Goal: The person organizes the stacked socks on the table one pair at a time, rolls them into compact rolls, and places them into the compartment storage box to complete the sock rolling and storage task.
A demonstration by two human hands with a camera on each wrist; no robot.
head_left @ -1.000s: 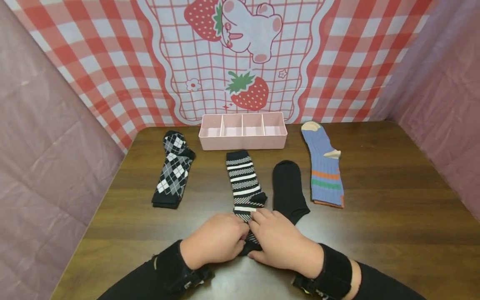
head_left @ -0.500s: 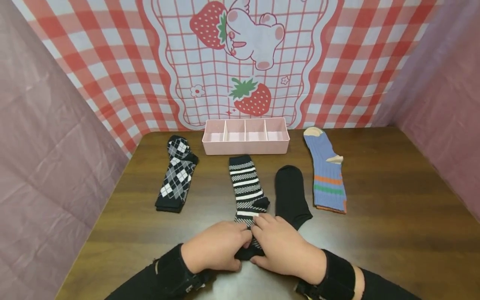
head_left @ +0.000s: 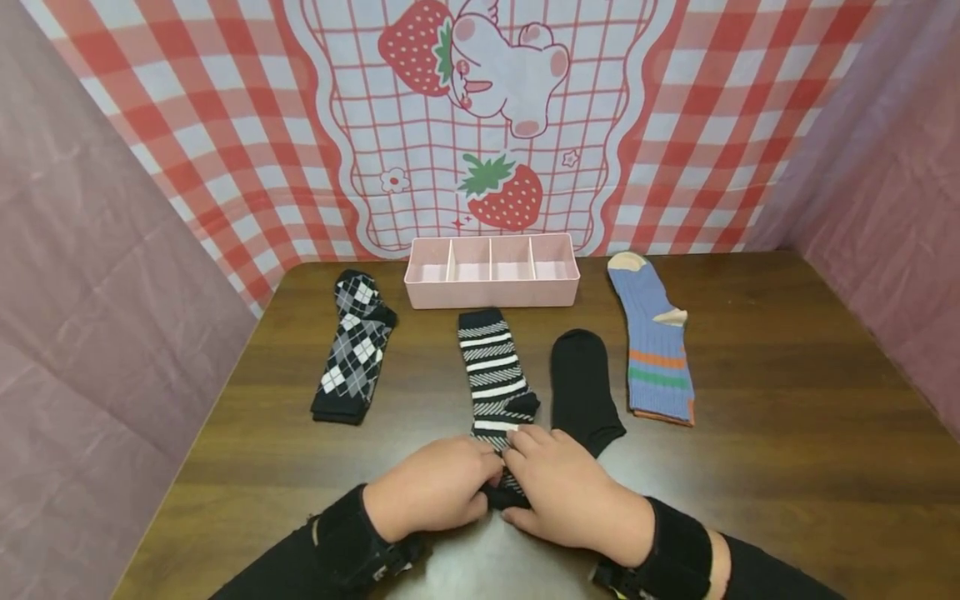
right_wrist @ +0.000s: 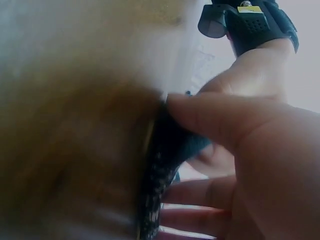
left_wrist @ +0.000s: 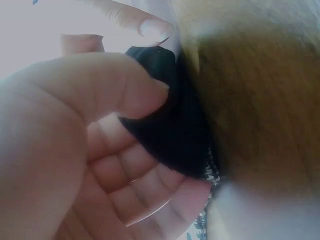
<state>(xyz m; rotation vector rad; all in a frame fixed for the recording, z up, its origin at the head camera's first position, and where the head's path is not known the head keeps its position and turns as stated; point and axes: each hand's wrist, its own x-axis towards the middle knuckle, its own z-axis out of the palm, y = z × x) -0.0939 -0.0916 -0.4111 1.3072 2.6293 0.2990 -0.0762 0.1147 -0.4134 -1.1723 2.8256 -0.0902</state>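
Note:
A striped black-and-white sock (head_left: 493, 367) lies lengthwise in the middle of the table in the head view. My left hand (head_left: 431, 487) is at its near end from the left; the left wrist view shows the thumb on the black end (left_wrist: 175, 125) with the fingers beneath. My right hand (head_left: 570, 492) holds the same end from the right, its fingers over the striped part and its thumb at the black edge (right_wrist: 175, 135). Both hands hide part of the near end. Just right of the striped sock lies a plain black sock (head_left: 581, 387), its near part behind my right hand.
A pink box (head_left: 491, 293) with several compartments stands at the table's back edge, before a checked cloth (head_left: 247, 125). An argyle sock (head_left: 354, 350) lies at the left. A blue sock (head_left: 652, 333) with orange and green stripes lies at the right.
The view shifted slightly at first. My left thumb has since moved up onto the sock's black end, and less of that end shows between the hands. The other socks and box stay put.

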